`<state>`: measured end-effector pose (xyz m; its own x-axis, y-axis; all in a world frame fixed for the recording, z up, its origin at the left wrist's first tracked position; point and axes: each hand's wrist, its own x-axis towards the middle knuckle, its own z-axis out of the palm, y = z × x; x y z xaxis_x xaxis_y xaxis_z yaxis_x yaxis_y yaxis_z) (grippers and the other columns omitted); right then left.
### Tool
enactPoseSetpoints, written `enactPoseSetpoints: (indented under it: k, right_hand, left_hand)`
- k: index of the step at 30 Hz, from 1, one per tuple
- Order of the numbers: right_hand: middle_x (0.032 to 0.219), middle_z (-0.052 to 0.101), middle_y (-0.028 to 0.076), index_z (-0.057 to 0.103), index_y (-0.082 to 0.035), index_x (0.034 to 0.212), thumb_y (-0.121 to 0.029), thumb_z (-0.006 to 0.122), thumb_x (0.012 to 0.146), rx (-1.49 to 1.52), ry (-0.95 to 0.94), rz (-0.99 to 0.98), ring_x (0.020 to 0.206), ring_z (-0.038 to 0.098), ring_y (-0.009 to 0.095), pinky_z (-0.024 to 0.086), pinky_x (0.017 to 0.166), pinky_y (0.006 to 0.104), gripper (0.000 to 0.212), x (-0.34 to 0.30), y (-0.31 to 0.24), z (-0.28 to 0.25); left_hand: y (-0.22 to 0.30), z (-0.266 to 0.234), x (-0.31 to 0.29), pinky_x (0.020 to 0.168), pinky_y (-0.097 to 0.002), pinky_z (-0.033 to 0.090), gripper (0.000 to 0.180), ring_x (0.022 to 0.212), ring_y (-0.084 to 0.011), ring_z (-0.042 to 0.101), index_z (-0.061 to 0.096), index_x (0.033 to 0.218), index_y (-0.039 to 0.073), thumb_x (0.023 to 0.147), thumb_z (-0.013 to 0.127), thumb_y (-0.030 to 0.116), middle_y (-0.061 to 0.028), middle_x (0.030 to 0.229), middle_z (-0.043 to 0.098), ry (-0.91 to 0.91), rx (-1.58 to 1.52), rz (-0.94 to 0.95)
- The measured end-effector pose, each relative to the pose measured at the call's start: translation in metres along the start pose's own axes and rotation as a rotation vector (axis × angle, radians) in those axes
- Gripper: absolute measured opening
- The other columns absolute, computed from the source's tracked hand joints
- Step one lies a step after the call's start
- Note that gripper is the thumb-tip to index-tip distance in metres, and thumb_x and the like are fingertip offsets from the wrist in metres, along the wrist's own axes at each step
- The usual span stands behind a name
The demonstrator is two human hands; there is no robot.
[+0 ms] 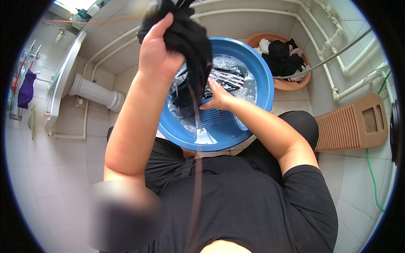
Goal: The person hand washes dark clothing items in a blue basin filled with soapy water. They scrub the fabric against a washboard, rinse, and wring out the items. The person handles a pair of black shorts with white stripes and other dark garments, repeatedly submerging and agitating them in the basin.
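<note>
My left hand (157,57) is raised above the left side of a round blue basin (264,84), its fingers closed on a bunched black garment (190,40). The garment hangs down into the basin, where its lower end meets the water. Inside the basin, my right hand (218,96) is beside this hanging part, thumb and fingers apart, fingertips close to or touching the cloth. Under that hand a blue ribbed washboard (213,118) slopes into sudsy water. A black-and-white striped cloth (230,79) lies in the suds beyond my right hand.
An orange-brown basin (304,81) of black, white and pink clothes stands at the far right. A tan washboard (341,124) leans by the right wall. White pipes (249,12) run along the walls. At left are a pedestal sink (63,80) and a purple cloth (27,89) on a rack.
</note>
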<state>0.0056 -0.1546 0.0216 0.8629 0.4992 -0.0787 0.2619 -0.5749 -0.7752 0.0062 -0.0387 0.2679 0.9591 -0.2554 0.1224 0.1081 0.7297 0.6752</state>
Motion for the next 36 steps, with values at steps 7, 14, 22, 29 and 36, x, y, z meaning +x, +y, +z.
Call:
enactPoseSetpoints:
  k: [7,14,22,29,36]
  right_hand:
    - [0.124,0.049,0.012,0.046,-0.003,0.123,-0.019,0.073,0.070,0.701,0.036,-0.225,0.114,0.045,0.023,0.034,0.097,0.0364,0.061,0.012,-0.021,-0.012]
    - [0.109,0.057,0.007,0.052,-0.006,0.110,-0.018,0.045,0.088,1.538,0.575,0.352,0.102,0.052,0.021,0.040,0.088,0.0322,0.026,0.043,0.027,-0.049]
    - [0.098,0.063,0.006,0.059,-0.005,0.100,-0.014,0.047,0.089,1.346,0.684,-0.298,0.088,0.058,0.019,0.045,0.079,0.0306,0.019,-0.010,-0.020,-0.159]
    - [0.093,0.062,0.019,0.058,-0.001,0.100,-0.024,0.065,0.071,0.011,0.307,0.080,0.087,0.060,0.028,0.046,0.080,0.0337,0.037,-0.022,-0.046,-0.119]
    - [0.092,0.060,0.024,0.055,0.005,0.099,-0.019,0.061,0.064,0.019,0.020,-0.190,0.089,0.059,0.036,0.046,0.079,0.0389,0.043,-0.038,-0.069,-0.067]
  left_hand:
    - [0.006,0.067,-0.010,0.095,-0.0445,0.039,0.032,0.099,-0.0297,0.056,0.051,0.111,0.002,0.089,0.050,0.025,-0.0144,0.104,0.059,-0.205,-0.182,-0.119]
    - [0.048,-0.007,0.001,0.104,-0.0494,0.028,0.036,0.115,-0.0316,0.047,0.052,0.117,0.006,0.088,0.051,0.027,-0.0122,0.120,0.054,-0.336,-0.252,-0.182]
    - [-0.014,-0.139,-0.031,0.098,-0.0491,0.035,0.051,0.110,-0.0324,0.048,0.051,0.114,0.007,0.085,0.049,0.049,-0.0158,0.110,0.056,0.587,-0.090,-0.299]
    - [-0.056,-0.189,-0.059,0.100,-0.0435,0.032,0.070,0.115,-0.0288,0.045,0.043,0.124,0.000,0.083,0.051,0.055,-0.0139,0.123,0.049,0.836,0.362,-0.520]
    - [-0.089,-0.104,-0.087,0.103,-0.0433,0.027,0.093,0.126,-0.0379,0.030,0.036,0.132,0.007,0.052,0.080,0.026,-0.0195,0.135,0.034,-0.115,1.958,0.377]
